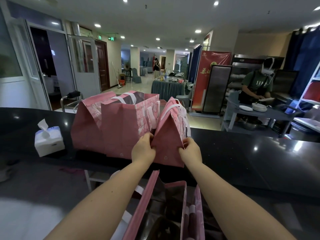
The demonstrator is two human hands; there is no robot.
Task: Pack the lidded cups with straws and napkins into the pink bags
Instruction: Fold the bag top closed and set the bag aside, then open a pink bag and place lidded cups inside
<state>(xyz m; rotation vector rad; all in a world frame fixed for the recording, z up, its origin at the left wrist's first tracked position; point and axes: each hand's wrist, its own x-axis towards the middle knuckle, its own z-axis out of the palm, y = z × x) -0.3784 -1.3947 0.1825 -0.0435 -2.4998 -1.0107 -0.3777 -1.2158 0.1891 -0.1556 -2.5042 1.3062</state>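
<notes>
Pink bag (pixel 168 146) on the black counter (pixel 259 153) sits pinched between left hand (pixel 142 149) and right hand (pixel 190 150).

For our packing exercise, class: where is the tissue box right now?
In the head view, the tissue box sits on the black counter at the left, just left of the pink bags.

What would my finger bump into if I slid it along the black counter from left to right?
Tissue box → first pink bag → second pink bag → left hand → third pink bag, held at both side edges → right hand.
</notes>
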